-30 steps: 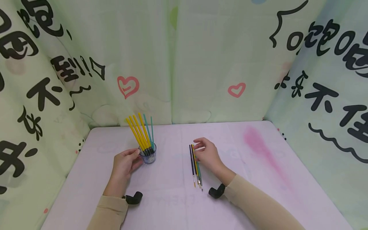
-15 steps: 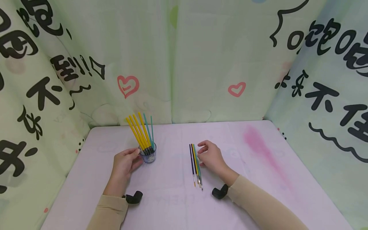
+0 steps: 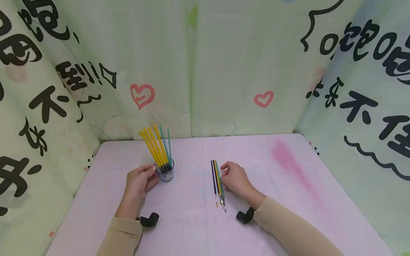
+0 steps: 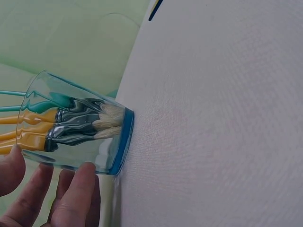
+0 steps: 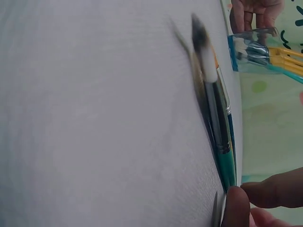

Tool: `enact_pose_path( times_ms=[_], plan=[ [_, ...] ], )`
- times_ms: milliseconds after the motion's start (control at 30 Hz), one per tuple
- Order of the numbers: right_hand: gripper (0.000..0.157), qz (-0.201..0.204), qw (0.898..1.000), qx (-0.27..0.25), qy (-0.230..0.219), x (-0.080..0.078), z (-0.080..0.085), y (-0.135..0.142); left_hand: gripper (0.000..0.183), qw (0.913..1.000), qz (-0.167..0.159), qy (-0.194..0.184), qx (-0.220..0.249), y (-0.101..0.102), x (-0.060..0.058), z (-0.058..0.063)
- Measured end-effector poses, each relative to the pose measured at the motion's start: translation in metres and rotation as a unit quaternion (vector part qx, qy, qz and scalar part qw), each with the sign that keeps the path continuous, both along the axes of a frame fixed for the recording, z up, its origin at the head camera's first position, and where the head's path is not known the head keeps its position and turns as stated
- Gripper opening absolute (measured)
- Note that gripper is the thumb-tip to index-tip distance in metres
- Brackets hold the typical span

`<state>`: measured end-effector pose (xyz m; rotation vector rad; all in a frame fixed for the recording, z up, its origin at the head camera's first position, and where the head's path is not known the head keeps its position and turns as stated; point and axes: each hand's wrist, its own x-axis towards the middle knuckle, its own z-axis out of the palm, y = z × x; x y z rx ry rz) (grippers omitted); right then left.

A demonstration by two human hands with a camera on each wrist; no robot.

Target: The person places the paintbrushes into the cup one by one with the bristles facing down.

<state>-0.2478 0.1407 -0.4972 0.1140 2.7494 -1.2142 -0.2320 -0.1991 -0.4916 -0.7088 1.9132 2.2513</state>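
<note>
My left hand (image 3: 141,181) holds a clear plastic cup (image 3: 167,175) by its side, thumb near the rim and fingertips against the wall. Bristle-down in the cup stand several yellow-handled paintbrushes (image 3: 155,147) and two teal ones (image 3: 169,145). In the left wrist view the cup (image 4: 94,151) shows a blue base and pale bristles inside. My right hand (image 3: 238,179) pinches a green-handled paintbrush (image 5: 226,165) between thumb and finger. It lies at the right of a small row of paintbrushes (image 3: 215,181) with dark and yellow handles, tips toward me; the pinched part is hidden by the thumb.
The table (image 3: 182,227) has a pale pinkish cover with a pink smear (image 3: 294,163) at the right. Printed curtains (image 3: 224,71) enclose the back and both sides. A black strap piece sits at each wrist, under beige sleeves (image 3: 121,236).
My right hand has drawn slightly right and toward me, and its raised fingers have lowered and closed in at the green brush. My left hand and the cup have stayed put.
</note>
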Motion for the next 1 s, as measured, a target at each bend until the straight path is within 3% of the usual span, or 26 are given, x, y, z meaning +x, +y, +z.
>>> enact_pose_path(
  times_ms=[333,1000],
  plan=[
    [0.032,0.012,1.000,0.025,0.000,-0.001,-0.001,-0.004,0.040,1.0000,-0.003,-0.005,-0.002,-0.001,0.001,0.000],
    [0.031,0.004,0.990,0.143,-0.015,-0.011,0.002,-0.014,0.040,1.0000,-0.001,0.002,0.003,0.000,0.000,-0.002]
  ],
)
